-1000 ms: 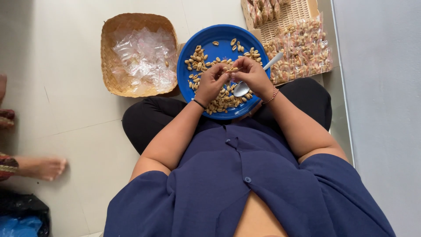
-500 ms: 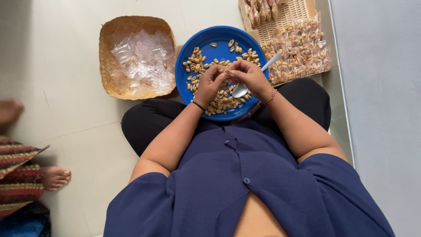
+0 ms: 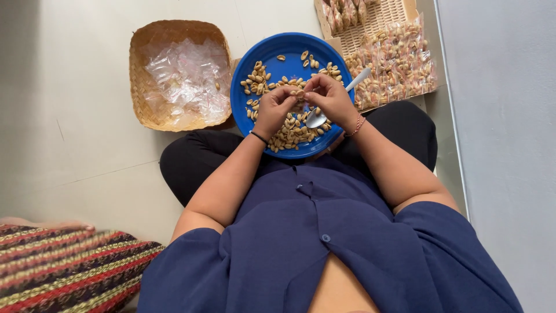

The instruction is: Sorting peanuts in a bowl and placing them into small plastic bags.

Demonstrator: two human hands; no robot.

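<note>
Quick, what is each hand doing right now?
Left hand: fingers pinched on something small over the blue plate; what it is cannot be told.
Right hand: the same, fingertips meeting the left's.

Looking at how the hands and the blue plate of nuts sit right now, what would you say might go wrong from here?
1. The blue plate seems to rest on the person's lap rather than the floor, so a leg shift may tip the nuts out.
2. Both the left hand and right hand pinch something small above the plate; it may slip.
3. The spoon lies loosely across the plate's rim, and the right hand might knock it off.
</note>
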